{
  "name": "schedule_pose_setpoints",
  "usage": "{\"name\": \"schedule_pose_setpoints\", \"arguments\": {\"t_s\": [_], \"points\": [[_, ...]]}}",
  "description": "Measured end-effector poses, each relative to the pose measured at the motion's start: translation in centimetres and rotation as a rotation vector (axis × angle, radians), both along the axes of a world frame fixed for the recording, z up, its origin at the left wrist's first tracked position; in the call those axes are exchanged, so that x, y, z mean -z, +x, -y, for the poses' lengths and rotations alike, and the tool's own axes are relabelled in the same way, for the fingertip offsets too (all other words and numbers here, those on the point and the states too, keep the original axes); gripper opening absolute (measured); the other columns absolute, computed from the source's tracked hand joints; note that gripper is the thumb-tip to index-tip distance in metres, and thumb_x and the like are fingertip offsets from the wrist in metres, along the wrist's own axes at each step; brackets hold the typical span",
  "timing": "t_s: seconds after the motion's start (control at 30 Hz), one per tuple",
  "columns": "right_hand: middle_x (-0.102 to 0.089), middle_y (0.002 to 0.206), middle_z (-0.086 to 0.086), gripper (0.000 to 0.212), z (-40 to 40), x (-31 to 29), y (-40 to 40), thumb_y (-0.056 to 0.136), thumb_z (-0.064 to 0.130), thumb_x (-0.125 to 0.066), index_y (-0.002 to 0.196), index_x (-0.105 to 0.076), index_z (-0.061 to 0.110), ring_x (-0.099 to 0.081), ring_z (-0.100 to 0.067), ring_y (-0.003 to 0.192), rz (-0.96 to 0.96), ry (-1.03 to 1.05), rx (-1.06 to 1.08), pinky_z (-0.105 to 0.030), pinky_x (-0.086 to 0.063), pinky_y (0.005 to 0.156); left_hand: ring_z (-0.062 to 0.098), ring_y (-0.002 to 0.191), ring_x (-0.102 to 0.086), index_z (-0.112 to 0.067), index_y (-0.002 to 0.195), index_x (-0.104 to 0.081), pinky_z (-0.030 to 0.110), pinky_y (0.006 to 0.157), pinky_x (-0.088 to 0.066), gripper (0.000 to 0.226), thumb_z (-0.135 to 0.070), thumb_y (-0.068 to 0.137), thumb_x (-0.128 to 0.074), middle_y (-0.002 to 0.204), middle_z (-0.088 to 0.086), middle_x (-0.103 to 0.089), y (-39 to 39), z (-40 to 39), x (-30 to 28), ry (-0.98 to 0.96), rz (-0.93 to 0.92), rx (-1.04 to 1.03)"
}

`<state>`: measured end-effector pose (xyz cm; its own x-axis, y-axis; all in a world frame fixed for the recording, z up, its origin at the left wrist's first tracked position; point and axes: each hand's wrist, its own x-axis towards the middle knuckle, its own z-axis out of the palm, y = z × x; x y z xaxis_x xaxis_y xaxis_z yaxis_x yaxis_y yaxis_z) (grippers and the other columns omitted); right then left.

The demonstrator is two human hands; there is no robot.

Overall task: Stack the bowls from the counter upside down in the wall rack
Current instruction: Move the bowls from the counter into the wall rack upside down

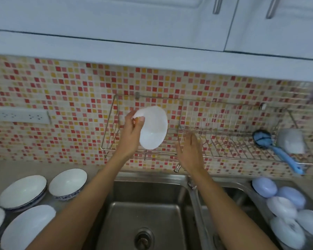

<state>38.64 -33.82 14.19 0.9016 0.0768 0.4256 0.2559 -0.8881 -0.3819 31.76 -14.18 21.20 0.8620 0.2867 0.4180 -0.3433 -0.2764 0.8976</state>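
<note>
My left hand (132, 130) grips a white bowl (154, 129) by its rim and holds it tilted on edge, its hollow facing me, in front of the left section of the wire wall rack (112, 123). Just to the bowl's right, my right hand (190, 150) hovers with fingers spread and nothing in it, before the rack's lower rail. On the counter at the lower left stand several white bowls with blue patterned rims, the nearest to the sink being one bowl (68, 184) beside a stacked pair (23, 191).
A steel double sink (152, 213) lies below my arms, its tap (177, 167) behind my right wrist. Several upside-down blue and white bowls (282, 204) fill the right basin. A blue brush (271, 143) and a grey sponge (291, 140) sit in the rack's right section. White cabinets hang overhead.
</note>
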Motion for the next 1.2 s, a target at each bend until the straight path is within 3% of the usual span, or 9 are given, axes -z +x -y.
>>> {"name": "schedule_pose_setpoints", "arguments": {"t_s": [0.07,0.13,0.23,0.33,0.43,0.53,0.8,0.9,1.2], "points": [[-0.021,0.159,-0.009,0.074,0.2,1.1,0.3,0.095,0.059,-0.004,0.151,-0.015,0.013,-0.017,-0.025,0.147,0.005,-0.116,0.020,-0.041,0.000,0.120,0.018,0.122,-0.043,-0.034,0.142,-0.027,0.031,0.094,-0.045,0.053,-0.050,0.094,-0.043,0.143,-0.003,-0.035,1.8,0.7,-0.2,0.118,0.012,-0.002],[-0.022,0.159,-0.010,0.077,0.2,1.7,0.5,0.093,0.054,0.007,0.151,-0.017,0.010,-0.016,-0.024,0.147,0.047,-0.197,0.041,-0.041,0.004,0.120,0.019,0.126,-0.039,-0.031,0.143,-0.028,0.030,0.099,-0.037,0.059,-0.050,0.091,-0.050,0.148,0.002,-0.032,3.7,1.3,0.4,0.317,0.003,-0.053],[-0.024,0.157,-0.013,0.068,-0.1,1.9,0.6,0.099,0.047,-0.003,0.150,-0.019,0.005,-0.017,-0.025,0.147,0.066,-0.256,0.073,-0.038,0.010,0.115,0.021,0.125,-0.038,-0.026,0.142,-0.033,0.035,0.102,-0.037,0.064,-0.050,0.087,-0.057,0.142,0.007,-0.039,5.9,1.8,2.0,0.592,0.025,-0.068],[-0.032,0.153,-0.017,0.067,0.0,2.1,0.7,0.098,0.043,-0.008,0.147,-0.027,0.001,-0.026,-0.028,0.144,0.074,-0.286,0.083,-0.041,0.003,0.116,0.025,0.126,-0.040,-0.021,0.141,-0.037,0.044,0.108,-0.034,0.073,-0.050,0.080,-0.065,0.141,0.008,-0.044,7.7,2.0,3.5,0.835,0.023,-0.062],[-0.040,0.149,-0.017,0.066,-0.1,2.4,1.1,0.097,0.043,-0.013,0.144,-0.035,0.001,-0.034,-0.029,0.141,0.081,-0.274,0.102,-0.043,-0.007,0.117,0.029,0.128,-0.041,-0.017,0.140,-0.040,0.046,0.112,-0.030,0.079,-0.045,0.074,-0.074,0.142,0.009,-0.046,8.9,2.3,4.3,0.958,0.030,-0.047],[-0.042,0.148,-0.017,0.063,-0.1,2.5,1.3,0.099,0.042,-0.019,0.143,-0.038,0.001,-0.036,-0.029,0.139,0.093,-0.276,0.112,-0.042,-0.007,0.115,0.031,0.130,-0.041,-0.016,0.140,-0.043,0.045,0.113,-0.026,0.081,-0.042,0.071,-0.078,0.143,0.010,-0.047,9.7,2.5,4.6,1.043,0.036,-0.041],[-0.051,0.140,-0.018,0.057,-0.1,2.9,1.4,0.098,0.040,-0.032,0.137,-0.048,0.000,-0.045,-0.030,0.133,0.131,-0.260,0.126,-0.041,-0.021,0.114,0.031,0.133,-0.034,-0.020,0.142,-0.040,0.044,0.112,-0.026,0.086,-0.035,0.068,-0.082,0.146,0.007,-0.041,11.0,2.7,5.2,1.167,-0.044,0.036],[-0.050,0.142,-0.017,0.058,-0.1,2.8,1.3,0.098,0.041,-0.030,0.137,-0.048,0.002,-0.043,-0.029,0.135,0.137,-0.265,0.128,-0.040,-0.017,0.114,0.029,0.133,-0.030,-0.022,0.143,-0.038,0.044,0.112,-0.027,0.086,-0.031,0.068,-0.081,0.146,0.004,-0.038,11.1,2.7,5.3,1.168,-0.096,0.033],[-0.052,0.139,-0.017,0.057,0.1,3.1,1.3,0.098,0.038,-0.026,0.135,-0.050,0.001,-0.045,-0.029,0.133,0.189,-0.218,0.099,-0.042,-0.011,0.116,0.028,0.129,-0.040,-0.018,0.137,-0.047,0.041,0.110,-0.030,0.058,-0.023,0.083,-0.068,0.145,0.007,-0.045,9.6,2.5,5.7,0.880,-0.117,-0.008]]}}
